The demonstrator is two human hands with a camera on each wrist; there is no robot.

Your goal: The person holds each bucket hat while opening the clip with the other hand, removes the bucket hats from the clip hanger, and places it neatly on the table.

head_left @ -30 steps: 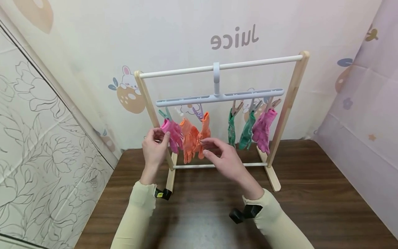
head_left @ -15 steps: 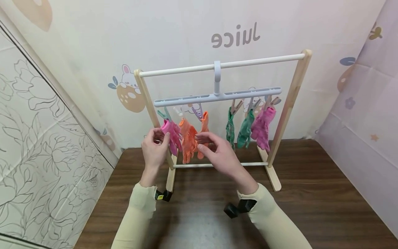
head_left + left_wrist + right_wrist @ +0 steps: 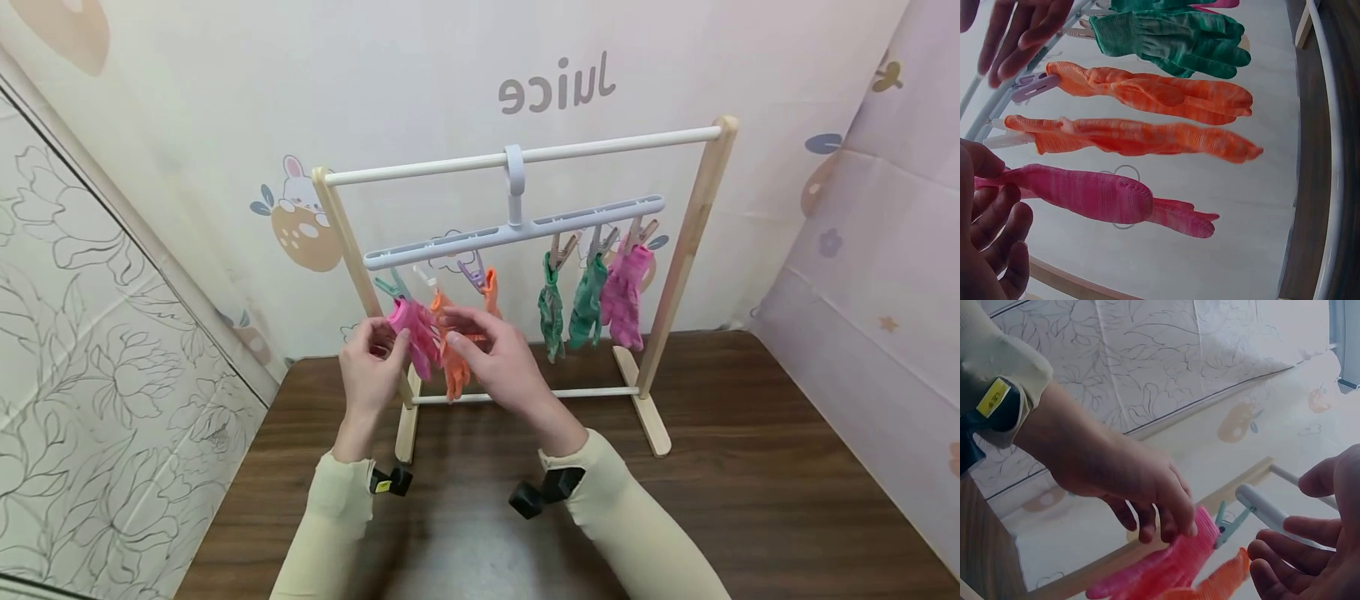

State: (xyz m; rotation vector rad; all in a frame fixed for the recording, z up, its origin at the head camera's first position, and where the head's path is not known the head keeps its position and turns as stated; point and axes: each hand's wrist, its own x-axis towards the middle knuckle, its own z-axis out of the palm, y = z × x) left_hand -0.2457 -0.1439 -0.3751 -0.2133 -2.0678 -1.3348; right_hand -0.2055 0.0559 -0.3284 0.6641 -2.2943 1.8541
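Observation:
My left hand point(image 3: 369, 375) pinches the cuff of a pink glove point(image 3: 418, 337), which hangs from a mint clothespin point(image 3: 1233, 526) at the hanger's left end. In the left wrist view, thumb and forefinger meet on the glove's cuff point(image 3: 1010, 177). My right hand point(image 3: 501, 362) holds nothing; its fingers are loosely bent in front of two orange gloves and partly cover them. One orange glove point(image 3: 456, 379) hangs beside the pink one from a white clothespin point(image 3: 425, 276). The other orange glove point(image 3: 1154, 94) hangs from a purple clothespin point(image 3: 1035, 87).
The pale blue hanger point(image 3: 551, 226) hooks over the white rail point(image 3: 600, 149) of a wooden rack point(image 3: 693, 250), its left end lower. Two green gloves point(image 3: 587, 304) and another pink glove point(image 3: 624, 296) hang at right. The rack stands on a dark wooden table point(image 3: 757, 467).
My right hand has moved left, from the second orange glove towards the pink one. The hanger has tipped, left end down and right end up. My left hand keeps its pinch.

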